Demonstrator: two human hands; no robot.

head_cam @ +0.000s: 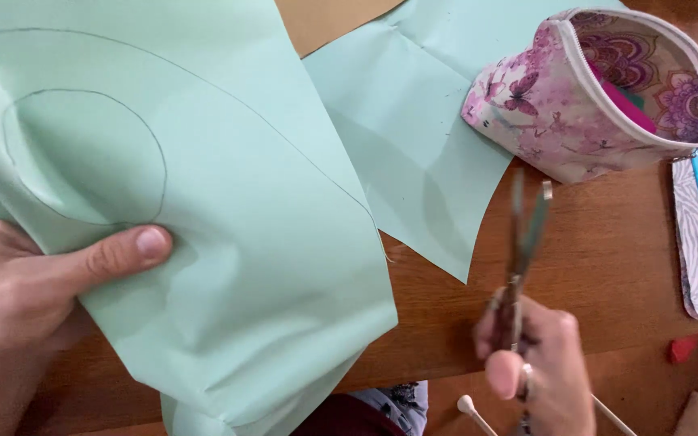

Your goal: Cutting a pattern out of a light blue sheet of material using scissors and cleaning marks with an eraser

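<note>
Though motion-blurred, scissors (524, 234) in right hand (539, 367)

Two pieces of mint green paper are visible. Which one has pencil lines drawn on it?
The large sheet held up by the left hand carries a drawn oval and a long curve. The other piece lies flat on the table, apparently unmarked.

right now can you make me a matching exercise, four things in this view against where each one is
Things:
1. scissors
2. marked green sheet
3. floral pouch
4. second green sheet

Places:
a. lying flat on the wooden table
b. pinched by the left hand
c. lying open at upper right
d. held blades-up in the right hand

Pairs: 1-d, 2-b, 3-c, 4-a
</note>
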